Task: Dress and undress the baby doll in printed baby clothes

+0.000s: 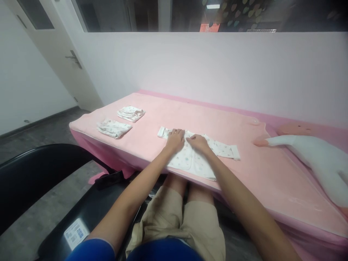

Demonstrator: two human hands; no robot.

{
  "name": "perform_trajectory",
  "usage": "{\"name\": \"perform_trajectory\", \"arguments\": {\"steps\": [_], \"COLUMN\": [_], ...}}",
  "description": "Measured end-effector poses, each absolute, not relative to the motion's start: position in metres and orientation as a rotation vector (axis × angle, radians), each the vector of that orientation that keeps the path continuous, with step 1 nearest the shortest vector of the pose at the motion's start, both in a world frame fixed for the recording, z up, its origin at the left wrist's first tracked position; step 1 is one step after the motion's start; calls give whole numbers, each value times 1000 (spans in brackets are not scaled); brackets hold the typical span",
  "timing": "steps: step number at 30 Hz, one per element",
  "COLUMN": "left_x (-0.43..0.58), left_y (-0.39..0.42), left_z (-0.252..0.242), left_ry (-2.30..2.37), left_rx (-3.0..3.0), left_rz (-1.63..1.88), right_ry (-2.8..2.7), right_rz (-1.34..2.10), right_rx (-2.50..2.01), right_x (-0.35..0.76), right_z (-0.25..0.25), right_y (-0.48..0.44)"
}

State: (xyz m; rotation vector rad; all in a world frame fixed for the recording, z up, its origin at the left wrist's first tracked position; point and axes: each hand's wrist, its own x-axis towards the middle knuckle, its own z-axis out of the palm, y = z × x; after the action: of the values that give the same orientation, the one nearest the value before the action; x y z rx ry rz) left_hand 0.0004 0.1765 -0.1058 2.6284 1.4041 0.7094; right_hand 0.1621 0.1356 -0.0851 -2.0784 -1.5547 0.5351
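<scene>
Left hand (175, 139) and right hand (199, 142) lay open, gripping nothing, pressing the baby shirt (190, 162) flat on the mat (258, 174).

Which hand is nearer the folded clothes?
Left. The left hand rests on the spread garment, to the right of the folded clothes; the right hand lies just beyond it, farther off.

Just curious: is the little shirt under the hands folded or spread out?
Spread out. The little shirt lies flat on the pink mat, sleeves stretched sideways, left hand and right hand resting on it.
</scene>
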Motion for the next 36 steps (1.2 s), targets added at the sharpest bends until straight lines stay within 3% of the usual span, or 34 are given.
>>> {"name": "perform_trajectory", "arguments": {"steps": [12, 36], "left_x": [1, 5], "left_y": [177, 175], "left_z": [-109, -102], "left_ry": [1380, 1465], "left_rx": [2680, 2647], "left_rz": [630, 352], "right_ry": [-1378, -1543], "right_rz": [704, 411], "right_rx": [-2016, -1932], "right_x": [164, 193], "right_z": [-84, -78], "right_y": [149, 131]}}
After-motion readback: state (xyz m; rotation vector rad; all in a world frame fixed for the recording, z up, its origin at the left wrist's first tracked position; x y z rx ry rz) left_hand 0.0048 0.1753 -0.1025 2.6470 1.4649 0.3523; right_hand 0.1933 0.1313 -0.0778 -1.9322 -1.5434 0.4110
